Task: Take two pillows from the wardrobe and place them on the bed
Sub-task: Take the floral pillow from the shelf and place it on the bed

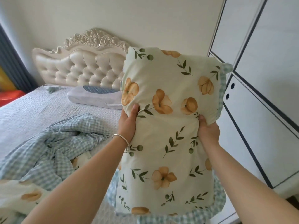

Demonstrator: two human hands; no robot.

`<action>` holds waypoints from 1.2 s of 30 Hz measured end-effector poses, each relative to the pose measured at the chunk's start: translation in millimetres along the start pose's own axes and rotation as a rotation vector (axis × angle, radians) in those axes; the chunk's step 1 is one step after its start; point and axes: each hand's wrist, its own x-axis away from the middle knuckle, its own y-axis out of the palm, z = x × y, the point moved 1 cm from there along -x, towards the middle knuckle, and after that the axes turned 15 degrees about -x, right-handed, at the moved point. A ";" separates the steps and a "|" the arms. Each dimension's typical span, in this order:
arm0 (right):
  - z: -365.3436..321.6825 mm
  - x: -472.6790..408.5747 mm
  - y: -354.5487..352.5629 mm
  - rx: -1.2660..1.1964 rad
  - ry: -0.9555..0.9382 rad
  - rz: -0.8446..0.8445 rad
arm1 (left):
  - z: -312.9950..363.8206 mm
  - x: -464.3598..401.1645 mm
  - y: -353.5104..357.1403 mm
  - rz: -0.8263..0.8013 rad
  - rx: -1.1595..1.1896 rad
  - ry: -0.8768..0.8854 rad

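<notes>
Both hands, left hand (129, 120) and right hand (207, 128), are clamped on one floral pillow (168, 126), held upright above the bed (32, 110); one grey pillow (95, 97) lies by the headboard (80, 68).

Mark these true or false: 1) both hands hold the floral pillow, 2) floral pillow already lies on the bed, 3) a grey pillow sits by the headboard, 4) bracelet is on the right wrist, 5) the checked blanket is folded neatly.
1. True: the left hand and right hand both grip the pale green pillow with orange flowers.
2. False: it is held up in the air above the white quilted bed.
3. True: a grey contoured pillow lies by the cream tufted headboard.
4. False: the silver bracelet is on the left wrist.
5. False: the blue-and-white checked blanket lies crumpled.
</notes>
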 end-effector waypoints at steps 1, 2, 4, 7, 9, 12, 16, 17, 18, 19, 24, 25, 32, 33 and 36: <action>3.6 -18.9 11.1 -0.007 0.006 -0.020 | -3.1 -16.7 6.0 0.013 -0.007 -0.012; 6.6 -40.0 23.1 -0.014 0.013 -0.039 | -5.0 -34.8 12.7 0.026 -0.013 -0.022; 10.4 -85.9 48.0 -0.048 0.031 -0.074 | -5.4 -73.5 28.1 0.059 -0.027 -0.037; 13.2 -158.5 82.8 -0.108 0.085 -0.126 | 0.2 -131.4 56.8 0.155 -0.026 -0.044; 14.4 -205.7 101.7 -0.131 0.124 -0.137 | 7.5 -171.8 79.2 0.185 -0.046 -0.046; 12.7 -273.5 132.7 -0.161 0.154 -0.134 | 14.7 -230.6 106.4 0.185 -0.052 -0.045; 18.6 -351.5 183.1 -0.257 0.202 -0.140 | -1.2 -301.2 129.0 0.109 -0.046 -0.058; 22.2 -369.2 197.5 -0.266 0.207 -0.146 | -10.9 -316.7 132.8 0.078 -0.043 -0.065; 26.5 -386.7 213.1 -0.268 0.211 -0.148 | -21.3 -330.7 136.1 0.041 -0.050 -0.083; 29.9 -402.7 229.5 -0.264 0.215 -0.150 | -32.3 -343.1 139.5 0.008 -0.072 -0.117; 44.6 -473.4 321.3 -0.276 0.215 -0.191 | -75.0 -423.7 150.1 -0.013 -0.097 -0.222; 44.7 -485.9 339.6 -0.275 0.218 -0.204 | -76.4 -445.3 149.9 0.009 -0.091 -0.229; 59.0 -583.4 461.9 -0.177 0.181 -0.419 | -84.6 -585.6 141.4 0.294 -0.090 -0.377; 60.9 -596.9 480.8 -0.151 0.188 -0.466 | -86.6 -601.6 141.6 0.344 -0.071 -0.402; 67.7 -640.8 538.9 -0.065 0.215 -0.695 | -100.4 -651.4 137.3 0.513 -0.018 -0.493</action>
